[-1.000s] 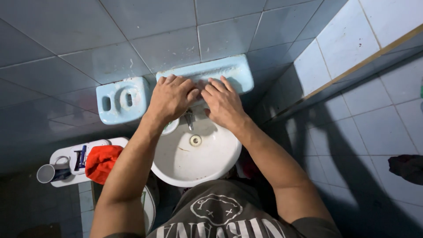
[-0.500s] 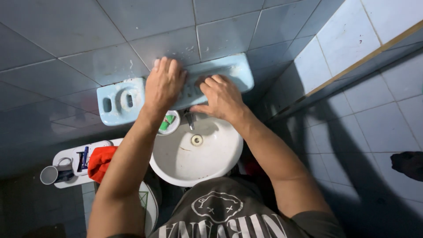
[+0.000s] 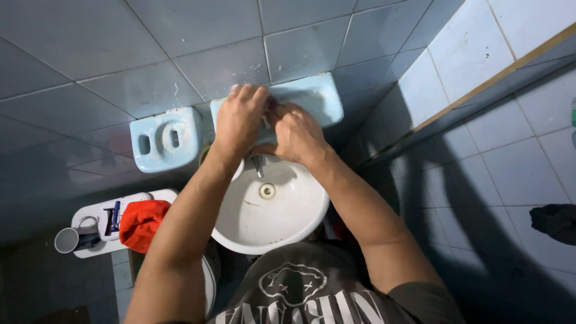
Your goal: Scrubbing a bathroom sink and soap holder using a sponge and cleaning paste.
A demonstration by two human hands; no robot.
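Together we press our left hand (image 3: 240, 120) and right hand (image 3: 295, 135), fingers curled, onto the light-blue wall shelf (image 3: 312, 96) above the sink (image 3: 270, 207); whether either grips anything, we cannot tell. Firm, even pressure should serve best.

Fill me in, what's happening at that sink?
A person stands over a round white ceramic basin with both hands up on the pale blue ceramic wall shelf above the tap. The left hand lies flat on the shelf; the right hand is curled beside it, touching it. What they grip is hidden. A crumpled red cloth sits on a white side shelf.
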